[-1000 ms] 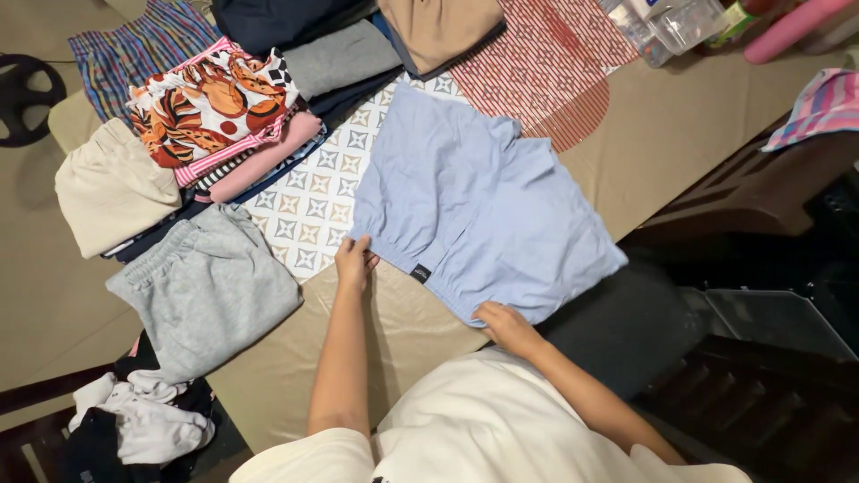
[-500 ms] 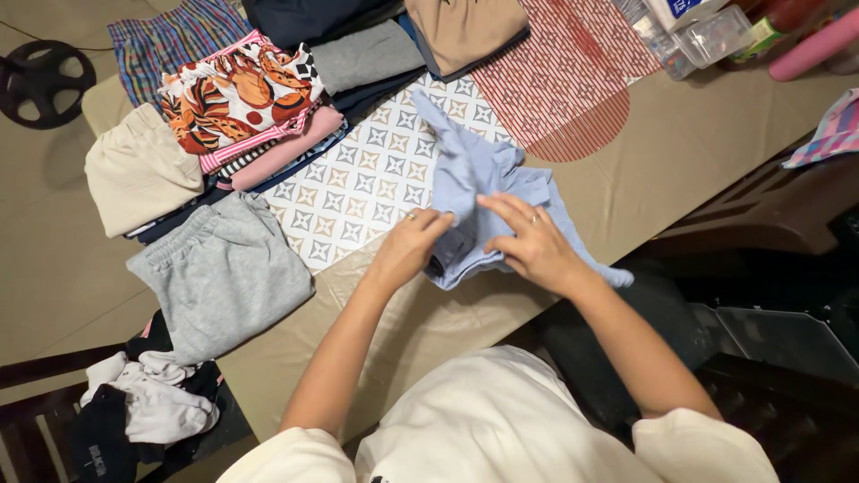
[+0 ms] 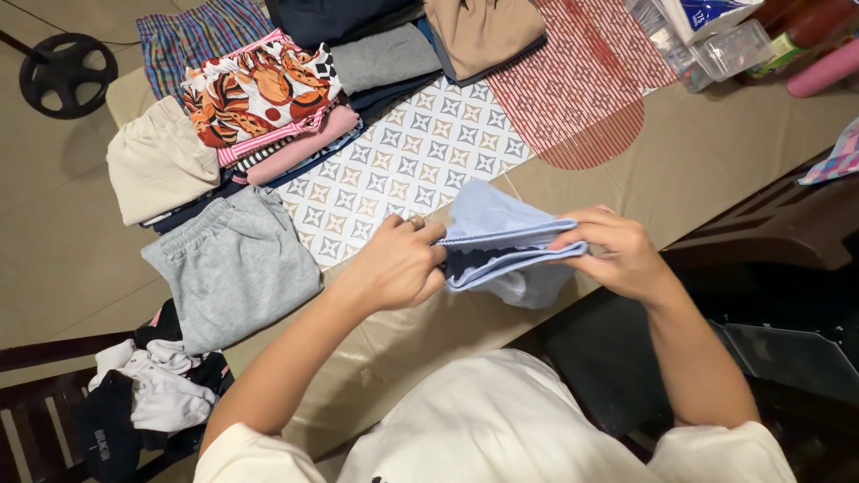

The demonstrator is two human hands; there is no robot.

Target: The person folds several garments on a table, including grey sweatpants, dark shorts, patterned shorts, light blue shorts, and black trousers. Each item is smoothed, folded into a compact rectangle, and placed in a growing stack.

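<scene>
Both hands hold a folded light-blue cotton garment (image 3: 501, 246) just above the tan tablecloth (image 3: 716, 179), approx. frame centre. Left hand (image 3: 398, 264) is clenched on the fabric's 9 o'clock end, thumb and fingers pinching the stacked edges; a ring shows on one finger. Right hand (image 3: 617, 250) grasps the 3 o'clock end, fingers on top, thumb underneath. Layers are drawn taut btwn the two grips; a loose bit sags at 6 o'clock.

Handling, as a judgement: light, thin, soft, no stiffness, so it droops wherever unsupported. Not slippery or fragile, but the layers can slide apart if only the top one is pinched. Best hold = both ends of the folded edge, all layers together, as now.

Around it: white-and-blue patterned mat (image 3: 403, 165) at 11 o'clock, red striped cloth (image 3: 573, 80) at 1 o'clock. Folded grey knit shorts (image 3: 233, 268) at 9 o'clock, cream folded piece (image 3: 157, 161) and orange-print folded top (image 3: 259, 94) at 10 o'clock. Clear plastic containers (image 3: 707, 40) at 2 o'clock, well apart. Heap of white and black clothes (image 3: 143, 402) on a dark wooden chair at 8 o'clock.
</scene>
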